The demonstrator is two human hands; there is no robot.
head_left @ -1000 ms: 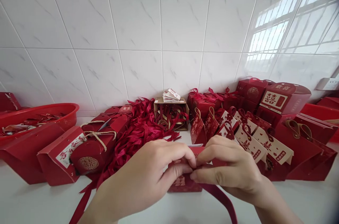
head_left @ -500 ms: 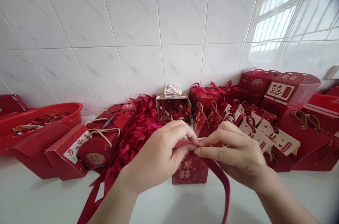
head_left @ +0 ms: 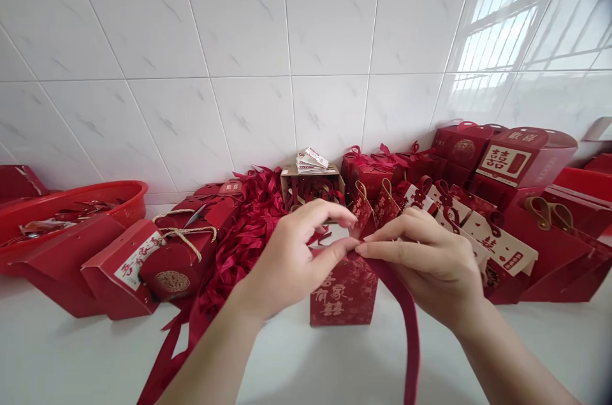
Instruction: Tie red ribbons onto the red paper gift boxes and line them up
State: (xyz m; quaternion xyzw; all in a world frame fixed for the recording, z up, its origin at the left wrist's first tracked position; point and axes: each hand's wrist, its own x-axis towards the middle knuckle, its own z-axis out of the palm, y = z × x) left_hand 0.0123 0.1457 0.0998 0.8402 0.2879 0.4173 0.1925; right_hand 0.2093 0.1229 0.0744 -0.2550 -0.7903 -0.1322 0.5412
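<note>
A dark red ribbon [head_left: 406, 309] hangs down in a long tail from my right hand [head_left: 430, 265], whose thumb and fingers pinch it near the top of a small box. My left hand [head_left: 291, 258] is beside it, index finger raised apart from the thumb. That thumb's tip touches the ribbon next to my right fingertips. Below both hands a small red gift box [head_left: 342, 300] with pale printed characters stands upright on the white table. Its top, where a white inner edge shows, is partly covered by my hands.
Left of my hands lies a heap of red ribbons [head_left: 248, 226]. A carton [head_left: 289, 185] with paper strips [head_left: 312, 161] on it stands behind. Red gift boxes [head_left: 504, 162] and bags fill the right; more boxes [head_left: 124, 271] and a red basin [head_left: 129, 191] stand left. Behind is a tiled wall [head_left: 325, 16].
My left index finger has lifted away from the thumb, opening that pinch. My right hand keeps hold of the ribbon, and more of the box's front and top shows.
</note>
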